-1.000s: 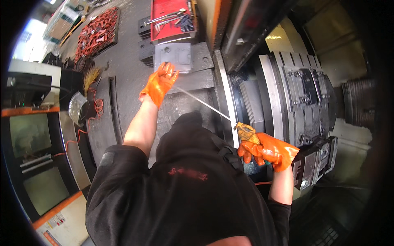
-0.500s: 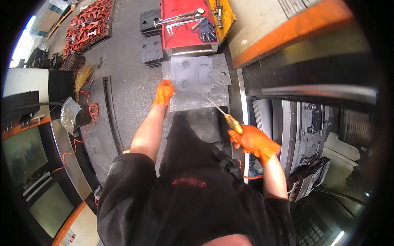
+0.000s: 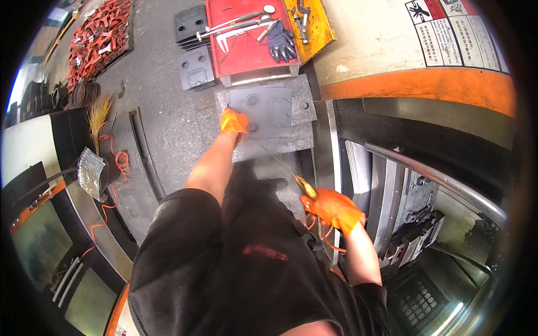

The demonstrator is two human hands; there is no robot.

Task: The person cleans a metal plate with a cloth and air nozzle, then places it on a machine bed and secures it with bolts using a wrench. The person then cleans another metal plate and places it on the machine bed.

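A grey metal plate (image 3: 262,112) with round holes and a machined pocket outline lies over a bench-like metal surface (image 3: 280,147) in front of me. My left hand (image 3: 233,121), in an orange glove, is closed on the plate's near left corner. Lower right, my right hand (image 3: 335,210), also gloved in orange, grips a yellow air blow gun (image 3: 306,189). The gun's long thin nozzle slants up and left, its tip by the plate's near edge. An orange hose (image 3: 329,242) hangs below that hand.
Beyond the plate stands a red-topped cart (image 3: 238,47) with a caliper (image 3: 234,35), gauges and a dark glove (image 3: 281,43). Similar plates are stacked (image 3: 196,70) to its left. An open machine with a metal bar (image 3: 443,182) borders my right. A broom (image 3: 100,115) and coiled hose (image 3: 122,161) are left.
The blow gun has moved toward me and left, its tip shifting from over the plate's right part to its near edge. My left hand stays on the corner. The whole view has turned slightly.
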